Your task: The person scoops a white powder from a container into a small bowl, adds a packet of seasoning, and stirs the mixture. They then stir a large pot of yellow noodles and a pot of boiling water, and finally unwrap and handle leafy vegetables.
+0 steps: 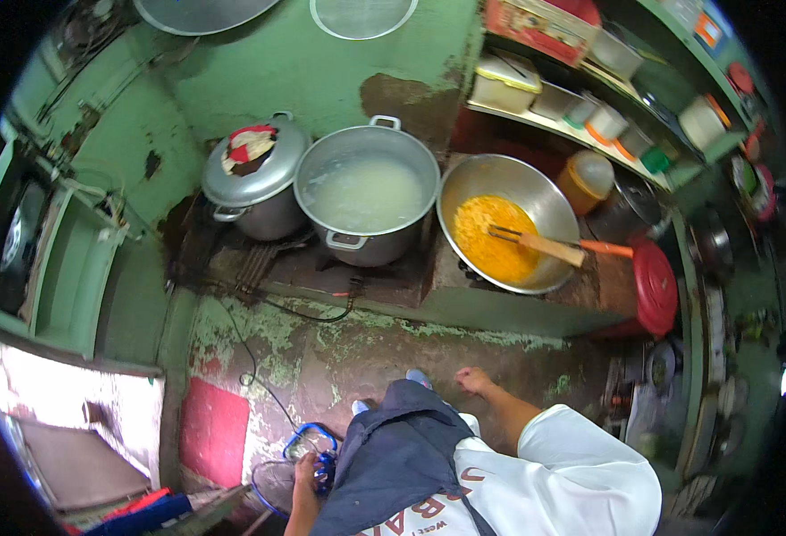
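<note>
My left hand (307, 465) is low in the picture beside a blue-rimmed object (309, 439), perhaps a fan; I cannot tell whether it grips it. My right hand (474, 380) hangs over the floor with bent fingers, and nothing is plainly in it. On the stove in front stand a large open aluminium pot (369, 191) of cloudy liquid and a lidded pot (259, 181) with a cloth (252, 146) on top. To their right, a steel bowl (553, 194) holds an orange-yellow mixture (493, 234); a wooden-handled utensil (550, 248) rests in it.
Shelves (567, 127) with plastic containers line the wall at the upper right. A red lid (654, 288) leans at the counter's right end. A hose (312, 316) runs along the stove's front, and a cable (269, 395) crosses the floor (339, 362) by my feet.
</note>
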Tool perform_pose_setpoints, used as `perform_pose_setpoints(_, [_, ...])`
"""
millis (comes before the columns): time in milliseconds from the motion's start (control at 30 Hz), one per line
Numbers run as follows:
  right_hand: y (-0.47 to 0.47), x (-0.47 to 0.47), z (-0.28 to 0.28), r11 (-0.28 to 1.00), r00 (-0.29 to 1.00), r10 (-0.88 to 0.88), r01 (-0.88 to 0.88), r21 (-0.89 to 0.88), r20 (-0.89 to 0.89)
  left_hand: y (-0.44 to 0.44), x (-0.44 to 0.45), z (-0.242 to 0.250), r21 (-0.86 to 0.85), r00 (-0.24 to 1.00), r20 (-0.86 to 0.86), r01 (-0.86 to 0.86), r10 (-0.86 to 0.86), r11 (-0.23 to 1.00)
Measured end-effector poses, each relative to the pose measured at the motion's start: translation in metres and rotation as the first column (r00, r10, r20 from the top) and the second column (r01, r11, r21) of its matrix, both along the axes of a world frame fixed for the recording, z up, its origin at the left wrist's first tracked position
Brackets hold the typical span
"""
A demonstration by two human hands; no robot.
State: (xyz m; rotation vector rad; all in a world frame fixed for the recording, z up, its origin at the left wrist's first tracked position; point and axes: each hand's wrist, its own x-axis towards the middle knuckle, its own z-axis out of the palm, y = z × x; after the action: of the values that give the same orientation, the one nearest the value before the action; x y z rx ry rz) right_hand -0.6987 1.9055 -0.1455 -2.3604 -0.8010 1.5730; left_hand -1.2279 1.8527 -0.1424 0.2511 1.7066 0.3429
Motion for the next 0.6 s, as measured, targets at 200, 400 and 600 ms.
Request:
perform_pose_setpoints(200, [-0.082, -0.046, 0.001, 0.973, 0.977, -0.211, 0.211, 0.097, -0.009, 0.091, -0.064, -0.009, 0.038, 0.945, -0.047, 0.325, -0.323, 0.945])
perform_pose_setpoints(400, [-0.173, -0.053, 0.01, 0.933, 0.929, -0.36, 0.357, 0.045, 0.091, 0.16, -0.024, -0.026, 0.164, 0.837, -0.052, 0.545, -0.544, 0.822])
perform_pose_setpoints(600, [-0.234, -0.055, -0.021, 0.909, 0.911, -0.413, 0.411, 0.074, 0.017, 0.156, 0.068, -0.019, 0.236, 0.77, 0.122, 0.59, -0.626, 0.772])
